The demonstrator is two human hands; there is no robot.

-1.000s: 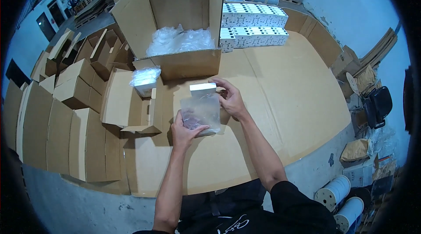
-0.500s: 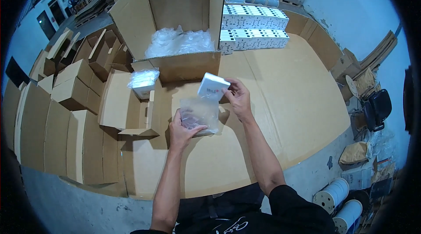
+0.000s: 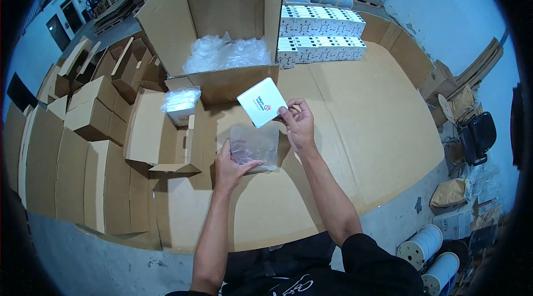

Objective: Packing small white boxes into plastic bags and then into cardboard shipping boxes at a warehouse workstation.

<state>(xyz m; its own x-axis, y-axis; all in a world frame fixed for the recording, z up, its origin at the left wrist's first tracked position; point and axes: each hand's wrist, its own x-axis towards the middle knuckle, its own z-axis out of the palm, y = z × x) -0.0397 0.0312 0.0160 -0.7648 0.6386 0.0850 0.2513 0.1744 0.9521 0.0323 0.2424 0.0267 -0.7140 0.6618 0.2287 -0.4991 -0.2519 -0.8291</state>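
In my right hand (image 3: 300, 124) a flat white square box (image 3: 261, 101) with a small red mark is pinched by one corner. It is tilted above a clear plastic bag (image 3: 252, 143). My left hand (image 3: 230, 165) grips that bag by its lower left side, thumb on top; the box and the bag look apart. To the left, an open cardboard carton (image 3: 191, 146) holds several white boxes in plastic wrap (image 3: 182, 106) at its far end. Beyond my hands a big open carton (image 3: 230, 82) contains a heap of clear plastic bags (image 3: 227, 54).
Two stacked rows of patterned white boxes (image 3: 327, 49) stand at the back right of the cardboard-covered table (image 3: 366, 135). Empty brown cartons (image 3: 72, 168) crowd the left side. Cable reels (image 3: 422, 246) and a black chair (image 3: 478, 138) are on the floor at right.
The white box has turned its broad face up and shifted slightly left, clear of the bag's mouth. My left hand and the bag have barely moved.
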